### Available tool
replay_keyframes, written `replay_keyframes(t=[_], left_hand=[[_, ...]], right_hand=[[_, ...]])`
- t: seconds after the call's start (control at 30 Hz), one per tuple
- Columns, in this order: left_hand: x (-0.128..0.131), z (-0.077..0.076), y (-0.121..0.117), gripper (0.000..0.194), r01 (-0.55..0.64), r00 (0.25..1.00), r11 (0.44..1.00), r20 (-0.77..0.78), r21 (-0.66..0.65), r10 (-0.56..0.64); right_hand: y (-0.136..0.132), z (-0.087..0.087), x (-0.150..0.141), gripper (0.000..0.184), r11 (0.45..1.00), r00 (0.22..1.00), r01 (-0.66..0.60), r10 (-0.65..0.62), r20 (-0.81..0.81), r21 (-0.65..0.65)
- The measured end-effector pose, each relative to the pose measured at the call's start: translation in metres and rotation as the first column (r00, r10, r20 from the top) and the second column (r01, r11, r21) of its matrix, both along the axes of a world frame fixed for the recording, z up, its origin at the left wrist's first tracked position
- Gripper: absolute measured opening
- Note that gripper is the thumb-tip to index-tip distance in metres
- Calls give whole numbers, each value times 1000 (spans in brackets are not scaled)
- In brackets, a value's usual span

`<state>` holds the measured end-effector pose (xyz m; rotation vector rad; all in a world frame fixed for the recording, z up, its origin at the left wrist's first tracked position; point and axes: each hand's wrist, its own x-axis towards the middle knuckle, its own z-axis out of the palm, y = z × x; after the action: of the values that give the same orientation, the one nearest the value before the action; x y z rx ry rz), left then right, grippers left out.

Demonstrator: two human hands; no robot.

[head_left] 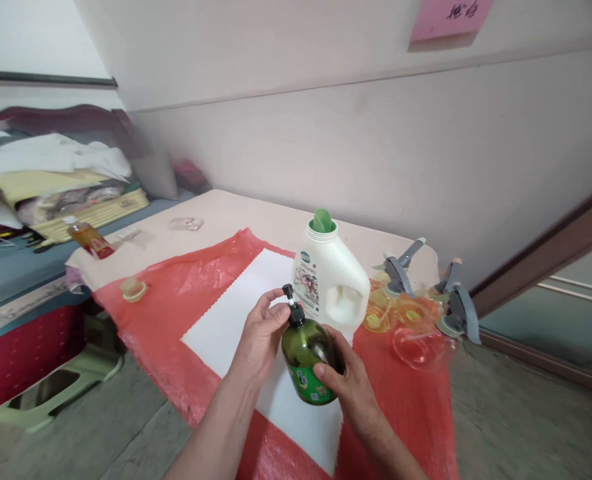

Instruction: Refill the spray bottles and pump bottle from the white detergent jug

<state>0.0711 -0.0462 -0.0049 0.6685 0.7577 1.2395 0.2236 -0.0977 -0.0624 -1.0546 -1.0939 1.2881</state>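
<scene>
A dark green pump bottle (pixel 306 360) with a black pump head is held over a white cloth (pixel 226 320). My right hand (pixel 349 383) wraps round the bottle's body. My left hand (pixel 261 333) pinches the black pump collar at its top. Just behind stands a white detergent jug (pixel 331 280) with a green cap and a side handle. The cloth lies on a red plastic sheet (pixel 176 293) spread across a low beige table (pixel 226 217).
Several orange spray bottles with grey triggers (pixel 416 307) lie right of the jug. A small yellow lid (pixel 133 289), a small orange bottle (pixel 89 239) and clear packets (pixel 186 223) sit on the table's left. A green stool (pixel 51 393) and cluttered bed (pixel 51 173) are at left.
</scene>
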Motion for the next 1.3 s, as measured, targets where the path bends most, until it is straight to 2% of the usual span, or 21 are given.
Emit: replay_keyframes(t=[0.07, 0.23, 0.4, 0.5, 0.63, 0.7, 0.77, 0.87, 0.93, 0.97, 1.07, 1.2, 1.27, 1.3], left_hand=[[1, 2, -1, 48, 0, 1000, 1000, 6, -17, 0], [2, -4, 0, 46, -140, 988, 989, -61, 45, 142], [-3, -5, 2, 46, -54, 996, 997, -61, 59, 57], [0, -2, 1, 41, -69, 994, 995, -80, 70, 75], [4, 2, -2, 44, -75, 976, 986, -194, 150, 104], [2, 4, -3, 50, -43, 979, 989, -192, 144, 71], [-1, 5, -3, 57, 27, 992, 992, -128, 120, -12], [-6, 6, -4, 63, 161, 987, 979, -11, 125, -160], [-7, 5, -4, 65, 213, 975, 968, 43, 133, -220], [-7, 4, -4, 64, 220, 972, 967, 55, 124, -228], [-3, 1, -4, 55, 137, 990, 989, 10, 62, -138], [3, 0, -3, 49, -62, 992, 996, -109, 66, 69], [4, 3, -3, 53, -68, 989, 995, -127, 68, 76], [3, 4, -3, 57, -50, 991, 997, -124, 62, 57]], right_hand=[[0, 0, 0, 61, 1000, 1000, -4, 4, -19, 3], [-1, -1, 0, 64, 1000, 1000, 2, -2, 6, 12], [-1, -4, 1, 61, 1000, 999, -13, 13, -49, 0], [0, -4, 0, 63, 1000, 1000, 10, -10, -6, 1], [0, -5, 0, 67, 1000, 999, 21, -21, 34, 18], [-1, -5, -1, 64, 999, 998, -27, 28, -48, 17], [-4, -4, -4, 58, 994, 973, -109, 108, -206, 6], [-11, 0, -11, 46, 973, 859, -226, 182, -479, -36], [-15, 4, -16, 44, 962, 799, -265, 180, -573, -68], [-16, 5, -17, 45, 962, 793, -265, 175, -583, -71], [-14, 8, -15, 48, 982, 859, -185, 147, -490, -29], [-5, 7, -7, 54, 998, 976, -58, 53, -210, -13], [-3, 6, -5, 57, 998, 984, -63, 60, -166, -13], [-4, 5, -5, 57, 996, 977, -86, 80, -199, -21]])
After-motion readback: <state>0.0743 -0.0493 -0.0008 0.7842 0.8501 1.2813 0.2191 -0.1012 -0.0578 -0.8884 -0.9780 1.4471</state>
